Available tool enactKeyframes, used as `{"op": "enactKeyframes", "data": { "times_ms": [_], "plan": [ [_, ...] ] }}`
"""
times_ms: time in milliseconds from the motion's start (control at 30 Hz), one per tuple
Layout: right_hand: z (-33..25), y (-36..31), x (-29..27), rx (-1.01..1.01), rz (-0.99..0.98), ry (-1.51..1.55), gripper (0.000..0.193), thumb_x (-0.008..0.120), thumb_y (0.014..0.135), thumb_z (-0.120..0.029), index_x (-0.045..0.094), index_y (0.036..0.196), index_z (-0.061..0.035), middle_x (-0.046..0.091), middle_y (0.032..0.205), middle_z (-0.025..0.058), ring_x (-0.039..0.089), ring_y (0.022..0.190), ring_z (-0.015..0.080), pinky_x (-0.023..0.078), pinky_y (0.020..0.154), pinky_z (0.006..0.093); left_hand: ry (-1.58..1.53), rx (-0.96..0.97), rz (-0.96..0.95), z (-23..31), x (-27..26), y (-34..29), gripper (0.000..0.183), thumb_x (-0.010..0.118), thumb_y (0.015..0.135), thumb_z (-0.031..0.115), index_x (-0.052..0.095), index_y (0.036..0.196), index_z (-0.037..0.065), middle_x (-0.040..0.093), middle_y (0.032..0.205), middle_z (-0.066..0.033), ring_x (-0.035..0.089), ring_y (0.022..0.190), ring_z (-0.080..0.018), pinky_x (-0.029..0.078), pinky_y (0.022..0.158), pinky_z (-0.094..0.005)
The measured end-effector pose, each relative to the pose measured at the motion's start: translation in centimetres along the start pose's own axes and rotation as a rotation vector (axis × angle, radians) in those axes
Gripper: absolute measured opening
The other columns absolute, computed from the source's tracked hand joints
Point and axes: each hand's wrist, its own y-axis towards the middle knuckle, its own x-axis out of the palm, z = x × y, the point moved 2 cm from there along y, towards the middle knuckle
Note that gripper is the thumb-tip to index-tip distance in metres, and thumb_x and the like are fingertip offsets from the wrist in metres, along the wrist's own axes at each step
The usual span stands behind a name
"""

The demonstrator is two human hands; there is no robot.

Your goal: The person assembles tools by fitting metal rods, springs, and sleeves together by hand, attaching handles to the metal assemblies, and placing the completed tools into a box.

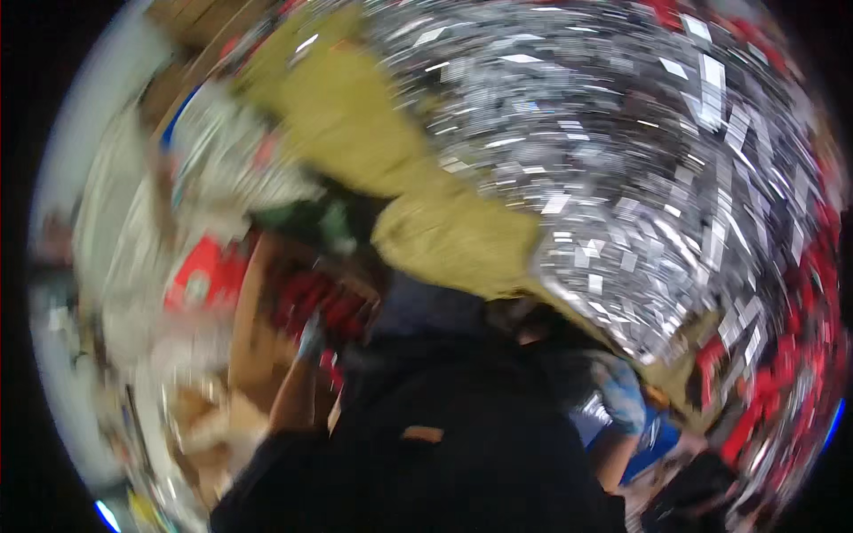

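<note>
Motion smears the whole picture. My left hand (311,342), in a pale glove, is at the edge of a cardboard box (251,329) that holds dark red pieces (306,302); whether it grips one is too blurred to tell. On the right, my right hand (620,395) wears a whitish-blue glove. It is beside a blue object (655,441), perhaps a bin, and below a large heap of shiny silver flat pieces (577,133). Its fingers are smeared, and I cannot make out anything in them.
A yellow-green sack or cloth (462,235) stretches along the left edge of the silver heap. Clear plastic bags (222,151) and a red bag (209,275) are at the left. Many red pieces (782,373) line the far right.
</note>
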Motion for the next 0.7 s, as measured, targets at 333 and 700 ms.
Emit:
{"op": "enactKeyframes", "data": {
  "times_ms": [333,700],
  "plan": [
    [-0.6,3.6,4.3,-0.034,-0.093,-0.414,0.04,0.052,0.092,-0.034,0.063,0.107,0.0013,0.066,0.095,0.0079,0.057,0.091,0.0154,0.045,0.082,0.0307,0.678,-0.152,0.141,-3.3,-2.0,-3.3,0.047,0.065,0.074,0.051,0.069,0.09,0.007,0.068,0.075,-0.0101,0.065,0.069,-0.0248,0.052,0.065,-0.0388],
    [-5.1,3.9,5.8,-0.005,-0.18,-0.212,0.047,0.052,0.09,-0.04,0.063,0.108,0.0023,0.067,0.098,0.0109,0.059,0.093,0.0163,0.044,0.086,0.0289,0.58,0.001,0.295,6.9,-14.6,-6.6,0.042,0.066,0.075,0.042,0.065,0.101,0.009,0.068,0.089,-0.0151,0.065,0.086,-0.0324,0.05,0.075,-0.0435]
  ]
}}
